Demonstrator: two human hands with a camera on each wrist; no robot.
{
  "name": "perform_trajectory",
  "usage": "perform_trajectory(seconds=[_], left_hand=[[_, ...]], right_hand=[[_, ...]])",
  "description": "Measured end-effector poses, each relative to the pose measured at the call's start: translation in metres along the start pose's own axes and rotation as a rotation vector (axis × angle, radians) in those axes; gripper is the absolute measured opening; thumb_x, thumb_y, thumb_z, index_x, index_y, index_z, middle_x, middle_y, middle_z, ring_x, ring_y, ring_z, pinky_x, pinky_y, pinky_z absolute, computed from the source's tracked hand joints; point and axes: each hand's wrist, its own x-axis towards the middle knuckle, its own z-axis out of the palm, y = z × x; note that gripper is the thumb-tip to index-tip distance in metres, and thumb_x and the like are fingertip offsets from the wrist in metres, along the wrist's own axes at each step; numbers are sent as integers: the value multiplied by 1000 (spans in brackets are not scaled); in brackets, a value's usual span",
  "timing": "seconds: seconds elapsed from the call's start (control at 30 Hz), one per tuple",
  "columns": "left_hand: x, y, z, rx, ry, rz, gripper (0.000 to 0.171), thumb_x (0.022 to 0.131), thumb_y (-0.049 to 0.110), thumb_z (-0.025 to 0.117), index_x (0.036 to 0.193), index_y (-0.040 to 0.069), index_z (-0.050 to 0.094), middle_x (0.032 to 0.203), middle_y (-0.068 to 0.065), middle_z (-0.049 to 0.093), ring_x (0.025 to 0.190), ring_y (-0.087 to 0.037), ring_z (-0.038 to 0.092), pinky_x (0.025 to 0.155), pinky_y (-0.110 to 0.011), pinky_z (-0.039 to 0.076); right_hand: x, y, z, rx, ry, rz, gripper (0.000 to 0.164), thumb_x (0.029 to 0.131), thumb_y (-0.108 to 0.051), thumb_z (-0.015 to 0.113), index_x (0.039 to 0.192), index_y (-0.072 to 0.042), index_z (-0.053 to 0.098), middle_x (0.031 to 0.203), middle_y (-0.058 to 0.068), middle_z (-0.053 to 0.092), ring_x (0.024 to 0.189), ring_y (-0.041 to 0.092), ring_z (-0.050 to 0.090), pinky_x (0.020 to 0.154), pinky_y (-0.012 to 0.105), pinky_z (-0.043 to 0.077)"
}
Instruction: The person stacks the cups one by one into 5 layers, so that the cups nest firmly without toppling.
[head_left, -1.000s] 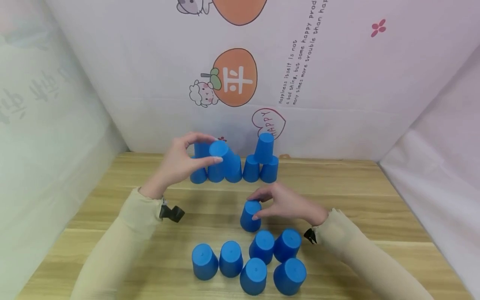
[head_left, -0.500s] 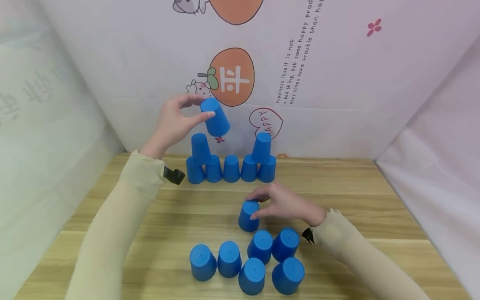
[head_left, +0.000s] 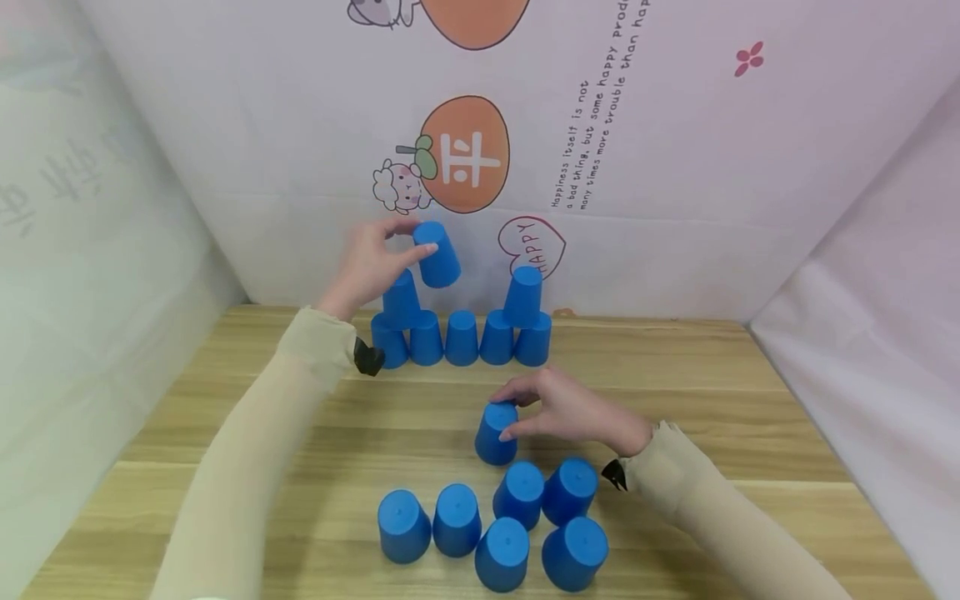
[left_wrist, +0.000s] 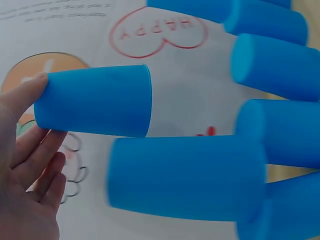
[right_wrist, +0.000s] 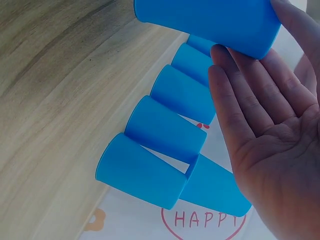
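Observation:
My left hand [head_left: 375,262] pinches an upside-down blue cup [head_left: 438,257] near its base, thumb on one side and fingers on the other. This cup is in the air, slightly tilted, just right of the upper left cup [head_left: 401,300]. Below stands a row of several upside-down blue cups [head_left: 461,338], with another upper cup [head_left: 523,297] across the two at its right end. Nearer to me, my right hand [head_left: 566,408] pinches a blue cup [head_left: 497,435] by its top end, over the table. In the right wrist view this held cup [right_wrist: 215,22] fills the top.
Several more upside-down blue cups [head_left: 504,554] stand close together at the front of the wooden table [head_left: 675,367]. A white printed cloth [head_left: 652,250] rises right behind the row, and white cloth walls flank the table on both sides.
My left hand lifts its cup from in front of the row to above it, then lowers it a little and shifts right. My right hand and its cup stay nearly still.

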Motion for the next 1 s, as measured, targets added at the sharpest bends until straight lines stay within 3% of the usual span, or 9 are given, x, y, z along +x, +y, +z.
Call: perform_trajectory(seconds=[0.2,0.37,0.6,1.0], left_hand=[[-7,-21,16,0,-90,5,61,93,45,74,141,10,60,139,-8,61,129,-30,54,105,-51,46],[-11,-30,24,42,-119,5,56,93,42,76,136,9,65,136,-8,63,127,-28,55,106,-51,45],[-10,-29,28,112,-138,17,55,93,42,76,134,8,67,132,-9,63,127,-29,49,107,-51,43],[-6,-26,24,135,-200,2,55,95,39,74,137,6,64,134,-13,61,131,-32,47,109,-54,41]], right_hand=[[0,-2,0,0,1,10,50,88,-35,82,128,-8,70,122,-2,71,110,12,67,95,38,55],[1,-2,0,-3,1,17,51,88,-36,82,129,-8,70,122,-2,71,109,13,68,94,38,55],[1,0,1,8,8,10,51,88,-36,82,128,-8,70,121,-2,71,109,13,68,95,40,55],[1,1,1,15,12,2,50,89,-35,82,128,-7,70,123,-1,70,111,14,67,96,40,54]])
